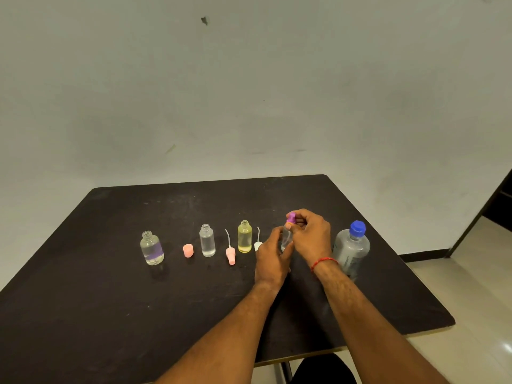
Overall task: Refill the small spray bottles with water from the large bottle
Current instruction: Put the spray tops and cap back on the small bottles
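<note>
Black table (110, 286) against a plain wall, with the whole lot lined up in a row across it. Far right, the big bottle (351, 249) — blue cap (357, 228) on, looks mostly full, so probably heavy and a bit squishy; best grabbed round the middle with a whole hand once uncapped. Right beside it, both hands busy on one small bottle (286, 239): left hand (270, 259) curled round the body, holding it upright, on the table or just off it, can't tell which; right hand (311, 239) pinching the purple sprayer (291, 217) at the neck, twisting it off or on, hard to say. Light little thing, clear plastic, likely slippery when wet and easy to tip — worth gripping low on the body. Further left, three open ones standing: yellow bottle (244, 236), clear bottle (207, 241), fat bottle (151, 248) at the far end. Loose bits lying between them: pink sprayer (230, 254) with its tube, white sprayer (258, 245), pink cap (187, 250).
</note>
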The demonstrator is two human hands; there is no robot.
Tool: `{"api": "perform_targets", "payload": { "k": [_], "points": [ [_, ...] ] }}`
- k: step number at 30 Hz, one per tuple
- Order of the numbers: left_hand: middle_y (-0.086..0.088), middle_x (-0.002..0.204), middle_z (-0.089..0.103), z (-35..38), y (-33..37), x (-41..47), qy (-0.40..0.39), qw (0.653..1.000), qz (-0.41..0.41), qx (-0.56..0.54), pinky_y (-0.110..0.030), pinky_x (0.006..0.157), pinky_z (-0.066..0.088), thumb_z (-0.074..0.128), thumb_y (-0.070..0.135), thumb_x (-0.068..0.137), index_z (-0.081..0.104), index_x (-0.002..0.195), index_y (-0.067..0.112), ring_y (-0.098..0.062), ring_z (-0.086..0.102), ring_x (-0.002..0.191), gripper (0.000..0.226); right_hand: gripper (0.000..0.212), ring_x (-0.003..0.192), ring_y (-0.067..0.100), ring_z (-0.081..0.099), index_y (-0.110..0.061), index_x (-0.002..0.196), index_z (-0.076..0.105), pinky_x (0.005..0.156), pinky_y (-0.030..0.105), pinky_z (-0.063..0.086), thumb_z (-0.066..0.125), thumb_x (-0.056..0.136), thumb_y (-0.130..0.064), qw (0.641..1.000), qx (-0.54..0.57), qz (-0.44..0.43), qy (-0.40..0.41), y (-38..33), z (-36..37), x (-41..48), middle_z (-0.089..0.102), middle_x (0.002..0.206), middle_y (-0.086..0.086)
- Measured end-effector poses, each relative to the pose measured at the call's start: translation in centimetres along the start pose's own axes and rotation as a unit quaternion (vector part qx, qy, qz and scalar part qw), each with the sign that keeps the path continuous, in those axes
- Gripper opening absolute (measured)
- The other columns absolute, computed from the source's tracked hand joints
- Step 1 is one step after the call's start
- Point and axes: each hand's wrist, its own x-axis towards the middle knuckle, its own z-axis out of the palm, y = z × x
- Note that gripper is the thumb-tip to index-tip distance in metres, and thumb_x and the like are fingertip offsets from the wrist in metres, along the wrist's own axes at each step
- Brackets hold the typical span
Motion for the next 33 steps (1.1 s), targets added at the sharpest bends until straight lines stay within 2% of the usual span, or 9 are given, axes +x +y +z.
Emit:
{"api": "perform_targets", "payload": {
  "k": [6, 12, 15, 18, 20, 25, 29, 31, 33],
  "points": [
    [-0.003, 0.092, 0.074, 0.1, 0.2, 0.1, -0.006, 1.0, -0.011, 0.003, -0.048, 0.065, 0.06, 0.065, 0.03, 0.099, 0.061, 0.118, 0.02, -0.022, 0.069, 0.071, 0.021, 0.018, 0.087, 0.009, 0.06, -0.017, 0.098, 0.069, 0.071, 0.009, 0.04, 0.074, 0.083, -0.008, 0.998, -0.027, -0.017, 0.046, 0.1, 0.7, -0.4, 0.066, 0.098, 0.002],
    [-0.002, 0.105, 0.074, 0.0, 0.5, 0.1, -0.017, 0.999, -0.026, 0.009, -0.042, 0.077, 0.063, 0.064, 0.024, 0.099, 0.061, 0.122, 0.02, -0.015, 0.072, 0.09, 0.024, 0.023, 0.092, 0.012, 0.06, -0.015, 0.106, 0.069, 0.08, 0.017, 0.043, 0.073, 0.084, -0.013, 0.996, -0.047, -0.02, 0.074, 0.4, 1.3, -0.6, 0.065, 0.103, 0.004],
    [-0.001, 0.103, 0.074, 0.0, 0.6, 0.1, -0.009, 1.0, -0.01, 0.016, -0.041, 0.078, 0.061, 0.066, 0.026, 0.098, 0.062, 0.126, 0.017, -0.014, 0.071, 0.088, 0.029, 0.026, 0.088, 0.006, 0.059, -0.015, 0.11, 0.07, 0.077, 0.008, 0.041, 0.073, 0.085, -0.013, 0.997, -0.025, -0.019, 0.07, 0.8, 1.2, -0.4, 0.068, 0.102, 0.001],
    [0.007, 0.094, 0.071, 0.0, 0.4, 0.0, 0.003, 0.999, 0.026, 0.026, -0.032, 0.073, 0.059, 0.067, 0.024, 0.097, 0.063, 0.125, 0.023, -0.007, 0.065, 0.076, 0.028, 0.025, 0.083, 0.001, 0.059, -0.016, 0.109, 0.071, 0.071, 0.003, 0.04, 0.073, 0.085, -0.012, 0.997, -0.004, -0.022, 0.075, 1.0, 1.3, -0.2, 0.069, 0.098, -0.002],
    [0.016, 0.101, 0.068, 0.0, 0.4, 0.0, 0.011, 0.999, 0.028, 0.037, -0.023, 0.079, 0.056, 0.068, 0.021, 0.096, 0.061, 0.13, 0.024, -0.003, 0.065, 0.084, 0.034, 0.024, 0.086, 0.004, 0.061, -0.017, 0.109, 0.071, 0.076, 0.009, 0.045, 0.073, 0.085, -0.012, 0.997, 0.006, -0.019, 0.074, 1.1, 1.5, 0.0, 0.069, 0.098, -0.002],
    [0.043, 0.104, 0.051, -0.1, 0.3, -0.7, 0.043, 0.997, 0.03, 0.057, 0.003, 0.085, 0.039, 0.07, 0.018, 0.096, 0.061, 0.133, 0.021, 0.03, 0.048, 0.105, 0.039, 0.02, 0.086, 0.006, 0.063, -0.017, 0.105, 0.071, 0.084, 0.025, 0.056, 0.071, 0.086, -0.011, 0.998, 0.009, -0.006, 0.064, 1.6, 1.8, 0.1, 0.068, 0.092, -0.006],
    [0.018, 0.12, 0.063, -1.0, 0.2, -2.0, 0.076, 0.995, 0.026, 0.059, -0.015, 0.095, 0.05, 0.07, 0.025, 0.096, 0.064, 0.129, 0.021, 0.008, 0.057, 0.112, 0.033, 0.021, 0.089, 0.01, 0.065, -0.017, 0.108, 0.07, 0.077, 0.013, 0.048, 0.07, 0.087, -0.011, 0.998, 0.0, -0.002, 0.062, 2.0, 2.0, 0.2, 0.065, 0.089, -0.009],
    [0.012, 0.111, 0.066, -1.7, 0.2, -2.7, 0.112, 0.993, 0.023, 0.035, -0.024, 0.088, 0.055, 0.072, 0.027, 0.095, 0.067, 0.12, 0.021, -0.004, 0.063, 0.103, 0.027, 0.027, 0.094, 0.013, 0.065, -0.013, 0.113, 0.069, 0.084, 0.023, 0.053, 0.071, 0.086, -0.01, 0.999, -0.006, 0.002, 0.054, 2.1, 2.0, 0.3, 0.07, 0.099, 0.0],
    [0.012, 0.102, 0.065, -2.7, 0.2, -3.4, 0.146, 0.989, 0.022, 0.018, -0.022, 0.083, 0.053, 0.074, 0.027, 0.094, 0.068, 0.112, 0.023, -0.01, 0.065, 0.088, 0.02, 0.031, 0.1, 0.017, 0.066, -0.012, 0.117, 0.068, 0.091, 0.032, 0.054, 0.072, 0.086, -0.01, 0.999, -0.011, 0.005, 0.05, 2.1, 2.1, 0.2, 0.071, 0.107, 0.005]
  ]
}}
